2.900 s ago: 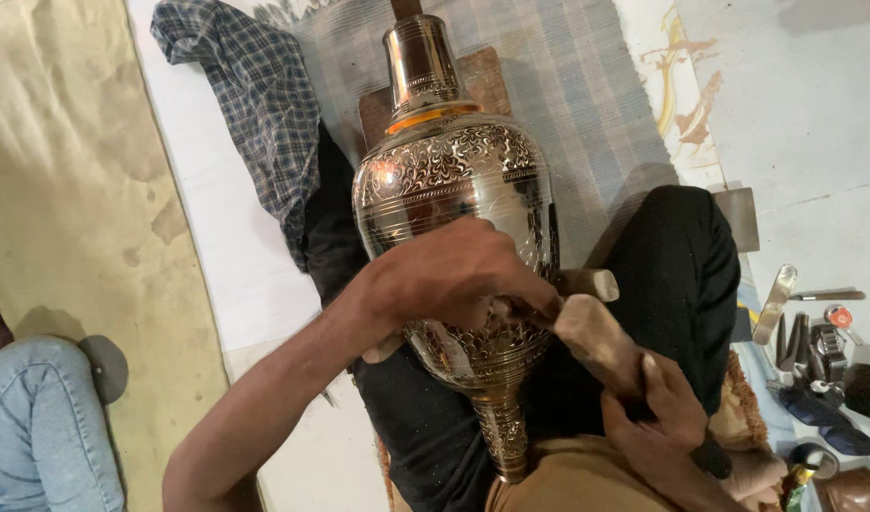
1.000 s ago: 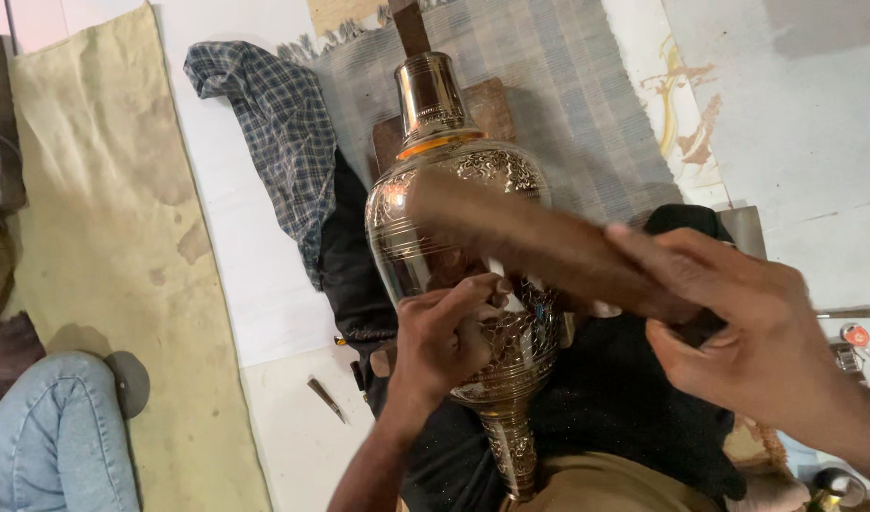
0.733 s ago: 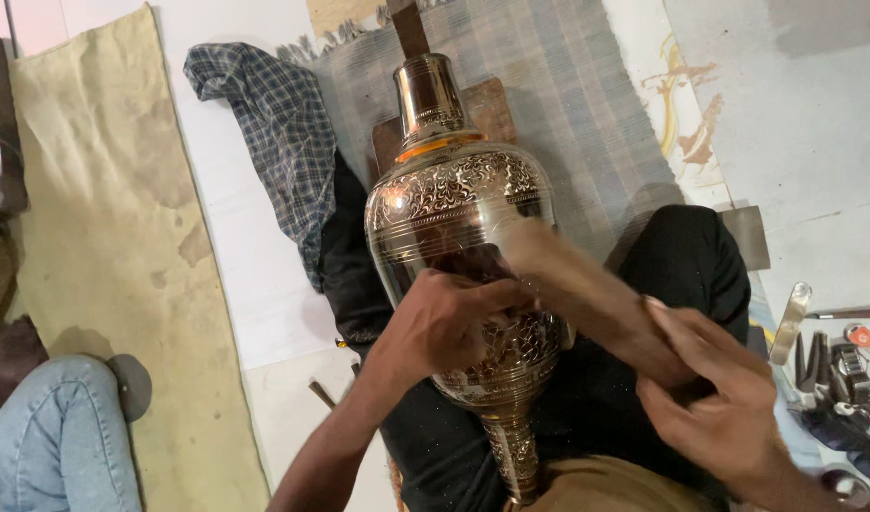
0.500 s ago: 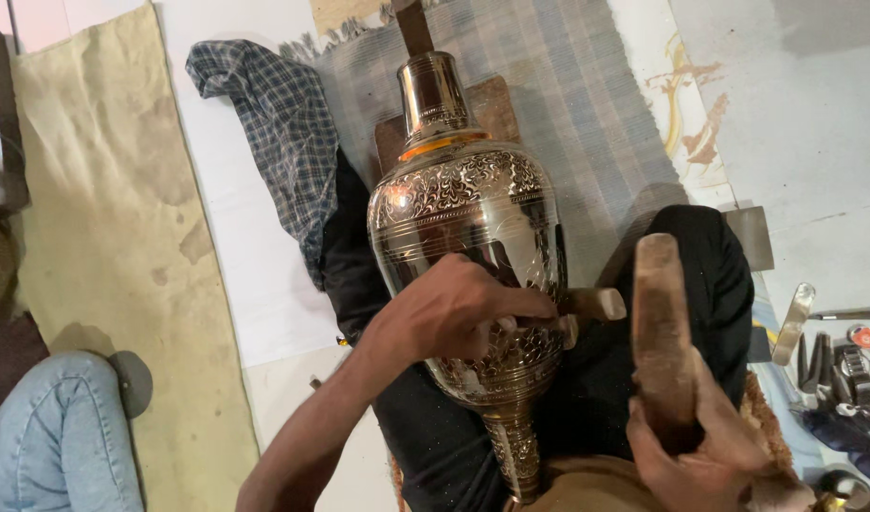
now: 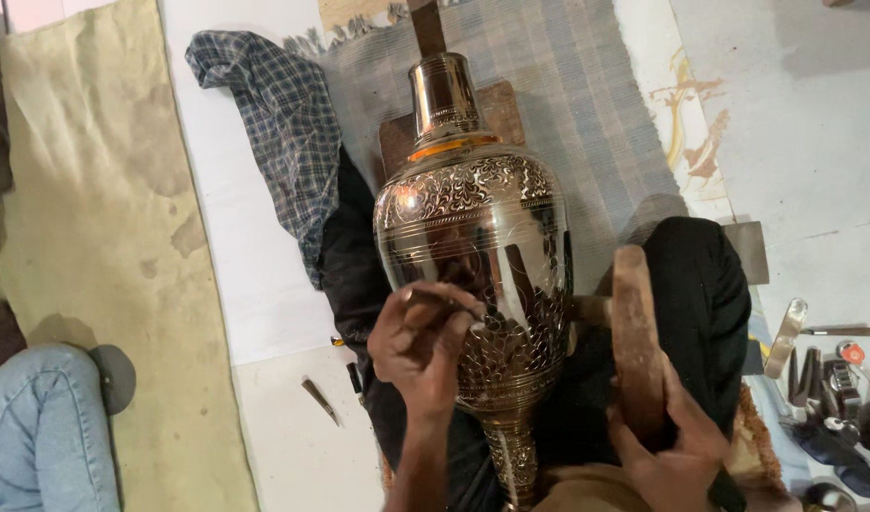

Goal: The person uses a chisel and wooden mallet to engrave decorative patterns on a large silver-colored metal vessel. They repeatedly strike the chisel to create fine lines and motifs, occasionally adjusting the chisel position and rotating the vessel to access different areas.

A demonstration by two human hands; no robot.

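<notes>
My left hand [image 5: 425, 346] pinched the chisel [image 5: 444, 301] against the engraved vase [image 5: 473, 246], while my right hand [image 5: 677, 455], at four o'clock, gripped the wooden mallet [image 5: 636, 332] for light, square taps.

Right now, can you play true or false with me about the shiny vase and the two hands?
1. The left hand holds a thin metal tool against the shiny engraved vase. True.
2. The right hand is empty. False: it holds a wooden mallet.
3. The mallet touches the thin tool. False: it is held apart, to the right.
4. A checked cloth lies left of the vase. True.
5. Small metal tools lie at the far right. True.
</notes>
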